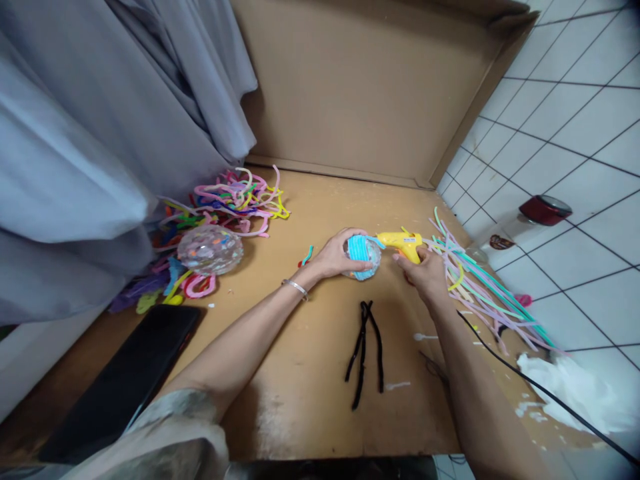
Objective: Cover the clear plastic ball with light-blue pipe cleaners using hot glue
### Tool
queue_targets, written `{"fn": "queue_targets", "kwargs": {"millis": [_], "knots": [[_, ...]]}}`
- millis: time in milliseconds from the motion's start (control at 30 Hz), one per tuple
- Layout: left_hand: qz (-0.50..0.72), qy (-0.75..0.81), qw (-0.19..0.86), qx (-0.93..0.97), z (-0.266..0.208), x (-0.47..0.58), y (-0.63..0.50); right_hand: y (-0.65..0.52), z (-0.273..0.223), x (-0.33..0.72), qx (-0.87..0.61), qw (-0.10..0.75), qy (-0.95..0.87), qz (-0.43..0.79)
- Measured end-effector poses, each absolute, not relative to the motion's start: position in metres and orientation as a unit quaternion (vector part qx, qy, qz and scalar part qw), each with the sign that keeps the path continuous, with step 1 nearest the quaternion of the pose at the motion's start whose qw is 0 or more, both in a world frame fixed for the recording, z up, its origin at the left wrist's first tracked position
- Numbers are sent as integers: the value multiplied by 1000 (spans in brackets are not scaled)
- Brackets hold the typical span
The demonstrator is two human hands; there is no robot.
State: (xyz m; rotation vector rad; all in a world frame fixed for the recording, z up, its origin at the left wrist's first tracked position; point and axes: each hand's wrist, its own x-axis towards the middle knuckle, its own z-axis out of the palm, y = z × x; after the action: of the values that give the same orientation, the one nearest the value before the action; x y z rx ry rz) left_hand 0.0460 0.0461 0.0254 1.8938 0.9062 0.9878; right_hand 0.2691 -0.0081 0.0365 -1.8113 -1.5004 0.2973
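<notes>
My left hand (336, 257) is closed around a clear round ball (374, 253), partly covered with rows of blue pipe cleaner (358, 249). A loose end of the blue pipe cleaner sticks out to the right of the ball. In my right hand (425, 272) is a yellow glue gun (404, 243), its nozzle pointing left, close to that end. I cannot tell whether nozzle and pipe cleaner touch. Several black pipe cleaners (364, 347) lie on the table below the ball. A short blue and red piece (307, 256) lies just left of my left hand.
A colourful pipe cleaner heap (240, 197) and a second clear ball (210, 250) are at left, above a black phone-like slab (130, 380). Long pastel pipe cleaners (490, 287), a red-lidded bottle (520, 223), white tissue (565, 387) and a black cord (530, 380) lie right. Cardboard (365, 87) stands behind.
</notes>
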Motion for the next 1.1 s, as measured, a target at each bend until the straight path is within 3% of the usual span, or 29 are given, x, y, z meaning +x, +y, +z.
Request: {"fn": "queue_targets", "kwargs": {"millis": [1100], "knots": [[398, 336, 406, 751, 22, 46, 48, -5, 44, 274, -692, 383, -596, 135]]}}
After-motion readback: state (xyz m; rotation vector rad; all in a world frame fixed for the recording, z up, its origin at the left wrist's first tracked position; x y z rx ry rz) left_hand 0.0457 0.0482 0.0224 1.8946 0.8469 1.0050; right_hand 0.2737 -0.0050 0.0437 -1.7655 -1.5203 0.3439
